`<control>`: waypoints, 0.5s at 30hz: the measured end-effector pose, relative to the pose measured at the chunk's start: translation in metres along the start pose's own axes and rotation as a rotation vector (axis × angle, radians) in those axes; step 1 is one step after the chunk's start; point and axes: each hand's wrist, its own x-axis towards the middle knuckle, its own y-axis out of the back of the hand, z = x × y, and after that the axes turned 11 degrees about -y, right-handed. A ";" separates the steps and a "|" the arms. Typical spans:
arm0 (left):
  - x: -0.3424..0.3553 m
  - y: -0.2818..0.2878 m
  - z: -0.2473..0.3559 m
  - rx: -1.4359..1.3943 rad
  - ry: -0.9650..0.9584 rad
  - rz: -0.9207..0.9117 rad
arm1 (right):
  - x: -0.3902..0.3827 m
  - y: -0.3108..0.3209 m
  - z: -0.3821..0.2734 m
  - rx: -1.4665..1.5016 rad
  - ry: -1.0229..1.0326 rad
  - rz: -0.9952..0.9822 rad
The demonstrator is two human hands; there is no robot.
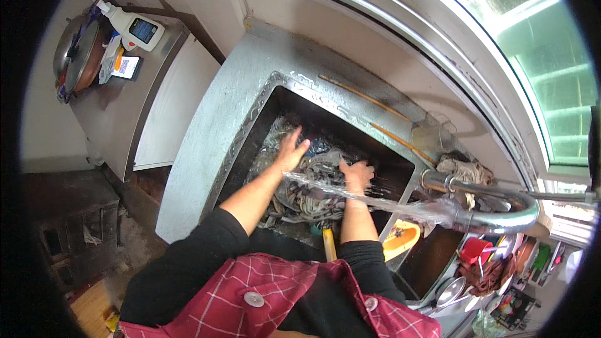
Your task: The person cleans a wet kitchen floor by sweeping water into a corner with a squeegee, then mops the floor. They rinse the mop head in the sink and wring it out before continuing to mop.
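Wet, striped greyish cloth (307, 197) lies bunched in the dark basin of a metal sink (206, 128). My left hand (291, 152) is open over the cloth's far left side, thumb and fingers apart. Against the right side of the bundle is my right hand (358, 174), fingers spread; whether its fingertips press into the cloth I cannot tell. From a curved metal faucet (501, 216) on the right, a water stream (375, 202) shoots left across my right wrist onto the cloth. Shallow water (278, 131) with suds shows at the basin's far left.
Two thin sticks (363, 97) lie on the back ledge, near a crumpled rag (463, 168). A yellow scoop-like container (402, 240) sits right of the basin; a yellow bar (329, 244) stands at its front. Dishes and a red cup (476, 250) crowd the lower right. A white spray bottle (139, 30) stands left.
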 end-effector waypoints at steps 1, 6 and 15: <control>0.000 -0.018 0.001 -0.283 0.065 0.027 | 0.008 -0.007 -0.008 0.043 0.048 -0.062; 0.008 0.003 0.043 -1.090 0.668 -0.217 | -0.012 -0.008 -0.026 0.647 0.608 -0.274; -0.096 0.072 0.104 0.435 0.014 -0.409 | -0.128 0.031 0.026 0.496 0.912 -0.073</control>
